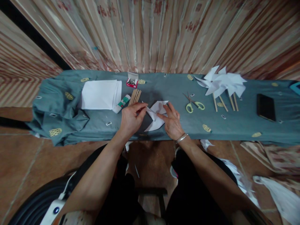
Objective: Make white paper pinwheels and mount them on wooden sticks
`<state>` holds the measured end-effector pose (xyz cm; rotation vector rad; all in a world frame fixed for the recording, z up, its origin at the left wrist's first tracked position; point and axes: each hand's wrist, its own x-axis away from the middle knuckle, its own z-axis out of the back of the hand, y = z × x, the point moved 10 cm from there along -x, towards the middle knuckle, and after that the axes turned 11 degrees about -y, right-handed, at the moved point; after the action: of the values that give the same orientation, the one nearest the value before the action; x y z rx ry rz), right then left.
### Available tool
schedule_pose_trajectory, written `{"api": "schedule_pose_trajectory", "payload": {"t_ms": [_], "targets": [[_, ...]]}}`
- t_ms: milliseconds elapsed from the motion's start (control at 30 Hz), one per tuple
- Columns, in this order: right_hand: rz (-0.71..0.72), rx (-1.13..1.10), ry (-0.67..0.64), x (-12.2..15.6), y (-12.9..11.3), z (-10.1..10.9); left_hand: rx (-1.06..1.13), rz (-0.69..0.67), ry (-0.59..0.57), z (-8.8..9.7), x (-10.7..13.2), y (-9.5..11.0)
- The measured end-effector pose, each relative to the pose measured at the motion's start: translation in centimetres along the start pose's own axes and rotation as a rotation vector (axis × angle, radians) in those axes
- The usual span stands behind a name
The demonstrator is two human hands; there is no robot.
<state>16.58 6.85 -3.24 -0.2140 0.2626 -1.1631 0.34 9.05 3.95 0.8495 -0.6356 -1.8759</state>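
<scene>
A white paper pinwheel (156,120), partly folded, lies on the cloth-covered table in front of me. My left hand (133,117) pinches one of its paper points at the left. From the right, my right hand (172,121) rests on the paper, fingers spread across its middle and upper right flap. Just beyond my left hand lie several wooden sticks (135,96), side by side, and a white and green glue tube (122,103). Scissors (194,104) with light green handles lie spread apart, right of my right hand.
A stack of white paper (100,94) lies at the left. Behind the sticks stands an opened red box (132,82) of small metal pieces. Finished-looking pinwheels (221,81) on sticks and a dark phone (266,107) lie at the right. Paper scraps (239,175) litter the floor.
</scene>
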Motion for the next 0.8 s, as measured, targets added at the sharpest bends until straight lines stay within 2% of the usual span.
{"api": "schedule_pose_trajectory", "payload": {"t_ms": [267, 433, 800], "targets": [[0.016, 0.077, -0.039, -0.2, -1.3, 0.2, -0.003, -0.002, 0.005, -0.1, 0.2, 0.5], [0.013, 0.017, -0.056, -0.1, -0.6, 0.8, -0.005, 0.012, 0.002, -0.2, 0.2, 0.8], [-0.025, -0.129, 0.01, 0.0, 0.6, 1.6, 0.0, 0.008, 0.012, 0.1, 0.3, 1.2]]}}
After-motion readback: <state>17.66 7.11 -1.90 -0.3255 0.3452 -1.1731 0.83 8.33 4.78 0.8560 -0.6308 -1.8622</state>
